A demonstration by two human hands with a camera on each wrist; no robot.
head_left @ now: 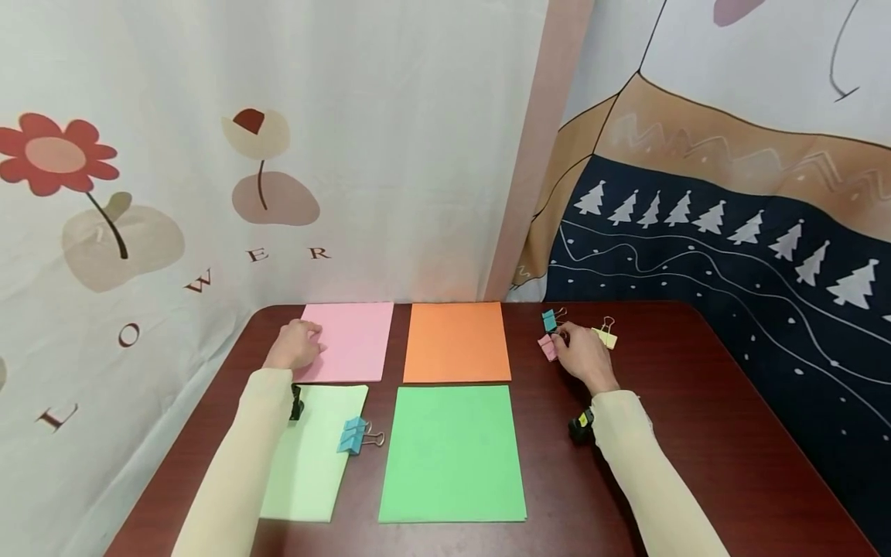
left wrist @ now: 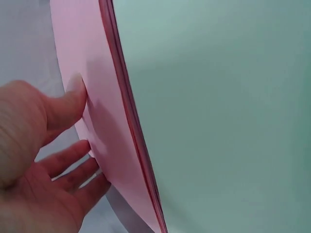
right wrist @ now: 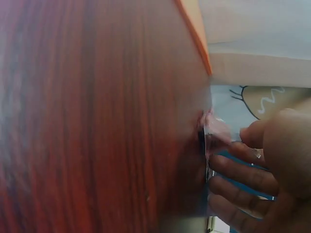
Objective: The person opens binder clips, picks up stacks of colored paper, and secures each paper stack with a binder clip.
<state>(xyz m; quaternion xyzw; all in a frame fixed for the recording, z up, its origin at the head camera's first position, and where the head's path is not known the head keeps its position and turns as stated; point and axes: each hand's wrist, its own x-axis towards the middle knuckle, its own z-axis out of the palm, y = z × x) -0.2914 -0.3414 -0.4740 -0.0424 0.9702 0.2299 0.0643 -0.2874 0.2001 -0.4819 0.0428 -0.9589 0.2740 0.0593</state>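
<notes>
My left hand (head_left: 295,344) rests at the left edge of a pink paper stack (head_left: 351,340). In the left wrist view its thumb lies over the pink paper (left wrist: 104,102), with the other fingertips along the edge. At the right, my right hand (head_left: 585,357) pinches a pink binder clip (head_left: 547,347) between thumb and index finger; the right wrist view shows the clip (right wrist: 216,134) blurred. Near that hand lie a teal binder clip (head_left: 550,320) and a yellow binder clip (head_left: 605,337). A blue binder clip (head_left: 353,435) grips the right edge of a pale green stack (head_left: 306,472).
An orange paper stack (head_left: 457,343) lies beside the pink one, with a bright green stack (head_left: 452,454) in front of it. Everything stands on a dark red-brown wooden table (head_left: 710,433). Printed curtains (head_left: 404,155) hang along the back and the right side.
</notes>
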